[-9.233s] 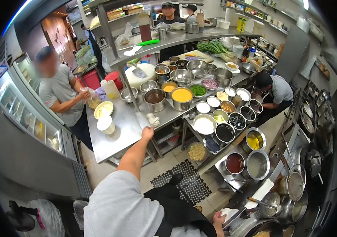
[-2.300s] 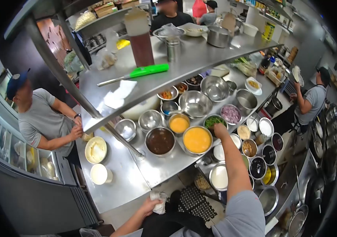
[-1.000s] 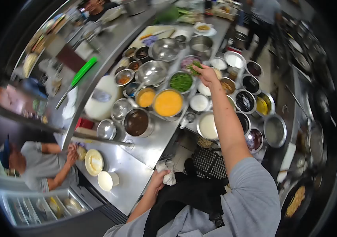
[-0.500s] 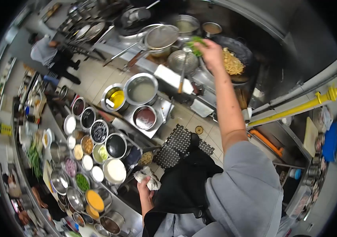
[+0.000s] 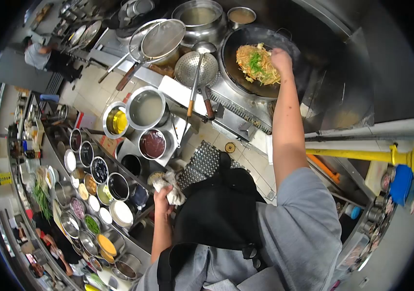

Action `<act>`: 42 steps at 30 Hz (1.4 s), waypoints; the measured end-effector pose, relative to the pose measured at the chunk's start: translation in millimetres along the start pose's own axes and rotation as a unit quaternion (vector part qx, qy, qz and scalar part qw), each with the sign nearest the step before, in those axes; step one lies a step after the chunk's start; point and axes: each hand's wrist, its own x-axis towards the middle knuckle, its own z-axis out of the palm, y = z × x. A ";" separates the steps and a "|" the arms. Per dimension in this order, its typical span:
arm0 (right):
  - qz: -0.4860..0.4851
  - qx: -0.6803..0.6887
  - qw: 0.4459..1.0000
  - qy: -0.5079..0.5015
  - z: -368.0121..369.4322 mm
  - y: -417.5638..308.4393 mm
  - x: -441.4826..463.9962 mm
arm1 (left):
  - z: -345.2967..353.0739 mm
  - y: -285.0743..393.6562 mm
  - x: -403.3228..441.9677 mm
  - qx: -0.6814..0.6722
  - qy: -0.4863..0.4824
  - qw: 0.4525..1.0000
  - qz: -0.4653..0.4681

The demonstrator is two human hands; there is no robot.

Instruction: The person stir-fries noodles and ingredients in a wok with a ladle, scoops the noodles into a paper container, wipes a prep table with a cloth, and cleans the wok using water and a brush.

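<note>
My right hand (image 5: 281,61) reaches over the wok (image 5: 245,40), at the right side of the noodles (image 5: 243,57). Its fingers are curled closed; whatever they hold, if anything, is hidden. Chopped greens (image 5: 255,62) lie on top of the noodles. Down at my left side, my left hand (image 5: 163,198) is closed around a crumpled white cloth (image 5: 174,193), close to the prep counter's edge. Left of the wok rests a perforated strainer (image 5: 190,68) with a wooden-tipped handle, and beside it a ladle (image 5: 205,47).
Mesh strainers (image 5: 163,39) lie over a pot on the stove. A low stand holds a pot of cloudy liquid (image 5: 147,107), yellow oil (image 5: 117,121) and dark red sauce (image 5: 152,144). Several ingredient containers line the left counter. Another person (image 5: 39,56) stands at far left.
My right hand has moved right and down across the wok; the greens it held now lie on the noodles. My left hand still grips the cloth. The view has shifted toward the stove.
</note>
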 end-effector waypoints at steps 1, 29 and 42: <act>-0.008 0.000 1.000 -0.008 5.2 -7.8 -5.9 | -2.0 -5.3 5.8 0.002 -0.011 1.000 -0.005; 0.247 0.668 0.606 -0.356 106.5 -217.3 -286.1 | -106.3 3.8 -49.7 -0.210 0.088 0.972 0.059; 0.000 0.429 0.710 -0.558 143.0 -441.9 -438.2 | -210.0 3.5 -89.3 -0.217 0.067 0.972 0.057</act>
